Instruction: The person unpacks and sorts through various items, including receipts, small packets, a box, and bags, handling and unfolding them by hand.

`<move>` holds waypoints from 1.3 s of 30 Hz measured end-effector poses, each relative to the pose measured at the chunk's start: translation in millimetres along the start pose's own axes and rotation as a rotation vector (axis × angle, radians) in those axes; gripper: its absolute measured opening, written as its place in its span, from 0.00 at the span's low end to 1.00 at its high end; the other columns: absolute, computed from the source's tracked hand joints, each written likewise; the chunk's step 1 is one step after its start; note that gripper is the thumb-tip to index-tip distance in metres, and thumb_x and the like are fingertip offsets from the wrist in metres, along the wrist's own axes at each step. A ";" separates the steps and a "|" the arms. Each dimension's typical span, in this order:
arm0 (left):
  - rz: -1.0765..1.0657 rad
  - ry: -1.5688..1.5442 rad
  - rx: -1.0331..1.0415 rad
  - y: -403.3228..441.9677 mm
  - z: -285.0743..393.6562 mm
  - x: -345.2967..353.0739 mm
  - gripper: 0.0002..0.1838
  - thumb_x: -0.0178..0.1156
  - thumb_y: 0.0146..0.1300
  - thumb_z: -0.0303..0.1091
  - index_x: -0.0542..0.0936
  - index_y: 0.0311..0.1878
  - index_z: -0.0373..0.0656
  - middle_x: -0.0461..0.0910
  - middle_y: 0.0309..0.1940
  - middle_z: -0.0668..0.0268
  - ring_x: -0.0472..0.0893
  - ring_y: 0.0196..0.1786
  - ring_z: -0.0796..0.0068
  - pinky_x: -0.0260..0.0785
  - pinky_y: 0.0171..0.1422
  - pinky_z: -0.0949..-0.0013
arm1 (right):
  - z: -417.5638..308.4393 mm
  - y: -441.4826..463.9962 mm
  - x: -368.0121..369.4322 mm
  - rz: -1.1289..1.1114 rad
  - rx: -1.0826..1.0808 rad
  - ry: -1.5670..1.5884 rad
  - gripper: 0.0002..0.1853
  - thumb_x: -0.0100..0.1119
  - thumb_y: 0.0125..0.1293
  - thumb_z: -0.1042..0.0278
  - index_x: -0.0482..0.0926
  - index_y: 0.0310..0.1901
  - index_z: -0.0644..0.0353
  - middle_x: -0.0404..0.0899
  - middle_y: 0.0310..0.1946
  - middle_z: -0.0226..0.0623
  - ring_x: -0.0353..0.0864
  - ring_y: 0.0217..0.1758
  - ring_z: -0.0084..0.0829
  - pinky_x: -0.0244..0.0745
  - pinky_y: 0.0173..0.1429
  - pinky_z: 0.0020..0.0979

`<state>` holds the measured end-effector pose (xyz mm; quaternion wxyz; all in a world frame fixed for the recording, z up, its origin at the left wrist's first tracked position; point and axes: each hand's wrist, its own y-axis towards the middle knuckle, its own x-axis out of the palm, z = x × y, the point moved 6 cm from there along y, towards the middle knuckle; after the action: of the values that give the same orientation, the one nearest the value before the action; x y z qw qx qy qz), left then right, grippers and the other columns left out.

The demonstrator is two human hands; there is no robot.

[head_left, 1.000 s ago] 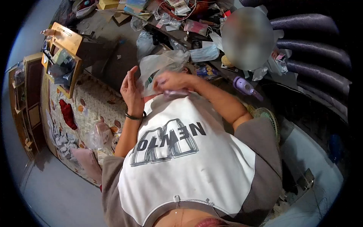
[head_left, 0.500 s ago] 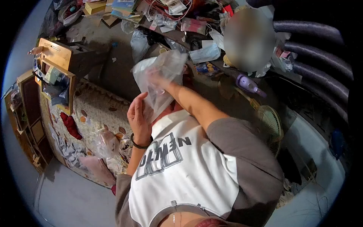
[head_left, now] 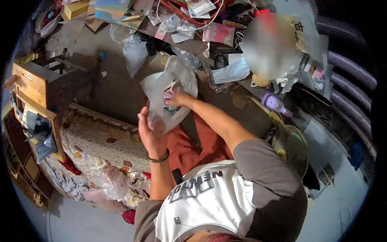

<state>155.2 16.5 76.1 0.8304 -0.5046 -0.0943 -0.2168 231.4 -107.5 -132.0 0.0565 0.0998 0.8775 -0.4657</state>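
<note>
A clear-white plastic bag [head_left: 155, 88] hangs open in front of my knees, with small pink and bluish things inside that I cannot make out. My left hand [head_left: 152, 135], a dark band round its wrist, is at the bag's near left edge, the plastic gripped between thumb and fingers. Reaching in from the right, my right hand [head_left: 177, 99] is inside the bag's mouth, its fingers bent round something pinkish. The bag's film partly hides both sets of fingertips.
A cluttered surface holds a blue mask [head_left: 231, 72], a pink packet [head_left: 218, 34] and papers. At the right are a purple device [head_left: 276, 104] and a fan [head_left: 291, 147]. Left are a patterned cover [head_left: 100, 137], a wooden frame [head_left: 56, 117] and another plastic bag [head_left: 114, 183].
The bag has been lifted from my lap and spread wider, with my right hand now further into it. My view has tilted, showing my red trousers.
</note>
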 end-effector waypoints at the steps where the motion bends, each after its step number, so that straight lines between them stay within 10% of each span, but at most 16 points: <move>1: 0.031 0.002 0.025 5.2 11.9 -2.5 0.19 0.48 0.73 0.51 0.75 0.55 0.48 0.79 0.43 0.67 0.79 0.42 0.72 0.72 0.43 0.65 | 15.1 14.7 7.3 0.009 0.029 -0.054 0.45 0.59 0.55 0.32 0.63 0.67 0.56 0.73 0.57 0.56 0.68 0.64 0.56 0.62 0.68 0.45; 5: -0.173 -0.085 0.190 34.7 45.4 -56.8 0.19 0.46 0.74 0.51 0.74 0.56 0.50 0.79 0.43 0.69 0.79 0.45 0.69 0.72 0.45 0.63 | 3.1 13.7 -8.8 0.079 0.119 -0.046 0.48 0.63 0.53 0.35 0.61 0.68 0.60 0.71 0.60 0.56 0.68 0.64 0.55 0.60 0.70 0.44; 10: 0.154 0.504 0.310 83.8 19.3 -102.7 0.21 0.46 0.74 0.51 0.77 0.54 0.44 0.77 0.47 0.66 0.77 0.49 0.69 0.70 0.53 0.62 | 22.6 20.2 10.1 0.235 0.034 -0.107 0.37 0.64 0.58 0.48 0.68 0.63 0.64 0.72 0.58 0.56 0.70 0.64 0.53 0.63 0.68 0.42; 18: 0.318 0.441 0.208 151.2 -70.3 -132.1 0.26 0.51 0.71 0.53 0.81 0.46 0.35 0.82 0.38 0.66 0.79 0.38 0.75 0.72 0.43 0.70 | -44.2 -108.7 -133.2 0.851 -0.251 0.180 0.05 0.60 0.64 0.68 0.80 0.37 0.60 0.81 0.28 0.36 0.81 0.29 0.27 0.74 0.33 0.28; 20: 0.332 0.533 0.219 150.1 -68.4 -126.8 0.27 0.51 0.70 0.53 0.81 0.46 0.34 0.82 0.38 0.65 0.79 0.37 0.75 0.72 0.42 0.71 | -45.8 -135.8 -190.1 1.155 -0.259 0.069 0.05 0.62 0.63 0.64 0.79 0.35 0.55 0.79 0.23 0.37 0.81 0.25 0.37 0.72 0.28 0.35; 24: 0.365 0.540 0.262 153.2 -59.7 -124.8 0.28 0.50 0.71 0.55 0.82 0.45 0.33 0.82 0.38 0.65 0.79 0.37 0.76 0.72 0.42 0.71 | -24.2 -121.5 -252.2 1.098 0.099 -0.373 0.17 0.64 0.58 0.47 0.80 0.31 0.54 0.82 0.22 0.39 0.83 0.28 0.43 0.74 0.33 0.43; 31: 0.243 0.331 0.224 140.9 -26.5 -57.0 0.27 0.49 0.71 0.56 0.78 0.50 0.38 0.78 0.42 0.66 0.75 0.37 0.78 0.67 0.38 0.74 | -4.8 -110.0 -266.0 1.033 0.126 -0.236 0.12 0.63 0.59 0.56 0.82 0.29 0.57 0.83 0.23 0.38 0.83 0.28 0.41 0.74 0.33 0.39; 39: 0.397 0.504 0.309 172.4 -54.2 -65.4 0.24 0.54 0.70 0.53 0.83 0.41 0.38 0.66 0.19 0.79 0.61 0.21 0.89 0.49 0.23 0.78 | 22.0 -172.0 -300.9 1.053 0.084 -0.196 0.12 0.63 0.60 0.54 0.83 0.34 0.53 0.80 0.19 0.42 0.81 0.26 0.47 0.72 0.30 0.41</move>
<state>172.2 54.7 -111.4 0.9200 -0.3124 0.1815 -0.1521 485.4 -256.6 52.1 0.3602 0.4845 0.6801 -0.4160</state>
